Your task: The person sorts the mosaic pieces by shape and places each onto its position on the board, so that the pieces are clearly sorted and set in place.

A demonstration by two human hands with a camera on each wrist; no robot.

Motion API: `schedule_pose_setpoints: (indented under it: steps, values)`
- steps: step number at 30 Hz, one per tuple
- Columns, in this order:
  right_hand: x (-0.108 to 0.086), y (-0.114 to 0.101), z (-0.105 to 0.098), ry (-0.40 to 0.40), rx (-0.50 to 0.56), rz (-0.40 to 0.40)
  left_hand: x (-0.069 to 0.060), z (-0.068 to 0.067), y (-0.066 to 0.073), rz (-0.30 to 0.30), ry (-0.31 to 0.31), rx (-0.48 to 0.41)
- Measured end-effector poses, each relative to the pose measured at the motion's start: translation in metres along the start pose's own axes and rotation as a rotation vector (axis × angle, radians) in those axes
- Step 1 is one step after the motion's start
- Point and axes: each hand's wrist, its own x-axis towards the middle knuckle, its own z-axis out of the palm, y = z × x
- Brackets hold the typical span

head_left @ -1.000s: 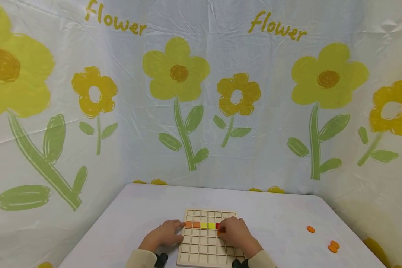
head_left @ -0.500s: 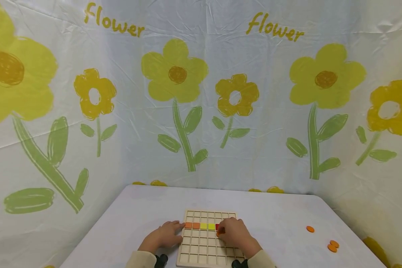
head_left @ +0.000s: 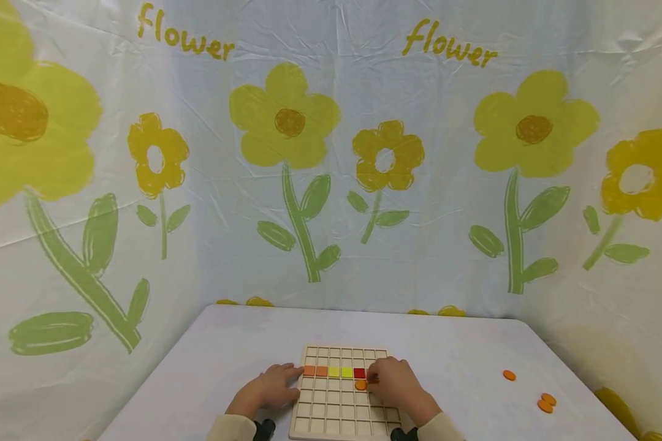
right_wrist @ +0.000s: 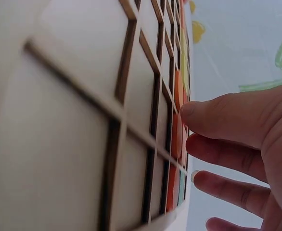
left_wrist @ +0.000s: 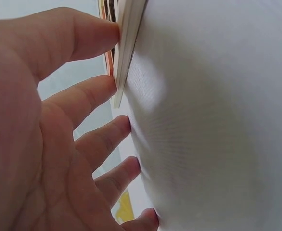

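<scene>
A wooden grid board (head_left: 331, 411) lies on the table. Across it runs a row of coloured squares: two orange squares (head_left: 315, 371), two yellow squares (head_left: 341, 372) and a red square (head_left: 360, 373). My left hand (head_left: 267, 387) rests at the board's left edge, thumb and index fingertip against its side, fingers spread. An orange disc (head_left: 361, 384) sits in the cell in front of the red square. Over the board's right part, my right hand (head_left: 399, 386) touches a second orange disc (right_wrist: 176, 137) with its thumb and index fingertips. A third orange disc (right_wrist: 173, 190) is farther along, beside a light-blue square (right_wrist: 182, 187).
Three loose orange discs lie on the table's right side, one disc (head_left: 509, 375) apart from a pair (head_left: 547, 403). The white table (head_left: 243, 331) ends at a hanging cloth (head_left: 215, 257) printed with flowers, which encloses the back and both sides.
My right hand has shifted slightly right, leaving the orange disc in front of the red square, and both now show more fully. The left hand stays at the board's edge.
</scene>
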Motion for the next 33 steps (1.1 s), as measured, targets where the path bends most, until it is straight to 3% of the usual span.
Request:
schedule_pose_setpoints:
  steps: [16,33]
  values:
    - [-0.018,0.029,-0.025,-0.046,0.005,0.192,-0.002,-0.002,0.001,0.016,-0.001,0.023]
    - [-0.044,0.072,-0.058,-0.023,-0.030,0.299,-0.007,-0.001,0.002,0.050,0.031,0.002]
